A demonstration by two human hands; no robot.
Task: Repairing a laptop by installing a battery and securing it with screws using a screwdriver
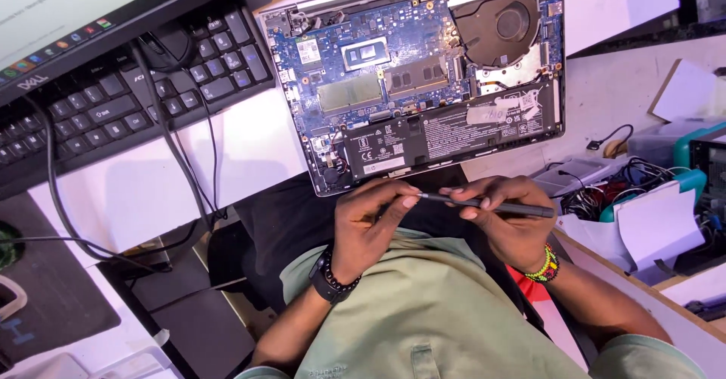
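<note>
White desk surface (pixel 249 152) fills the middle of the view, crowded by a black keyboard (pixel 113 99) under the edge of a monitor (pixel 91 9) at the upper left, with dark cables (pixel 181 160) trailing down across it. An opened laptop (pixel 423 77) is laid on the desk with its bottom cover off, so that the blue motherboard (pixel 378 46), the round cooling fan (pixel 503 24) and the long black battery (pixel 454 133) are exposed. To the right, a heap of wires and paper scraps (pixel 635 198) is seen.

A slim dark screwdriver (pixel 491 205) is held level just in front of the laptop's near edge, above the person's lap. The left hand (pixel 370 224) is closed in a pinch on the tool's tip end, thumb and forefingers pressed together around it. The right hand (pixel 507 224) is wrapped round the handle, fingers curled over the shaft. A black beaded bracelet (pixel 329 277) is worn on the left wrist and a green and yellow beaded one (pixel 546 266) on the right.

The tip appears to be being fitted or checked. For this to be done well, the bit is best kept pinched close to its end and seated straight in line with the shaft, held over the lap or desk so a loose piece is not lost.
</note>
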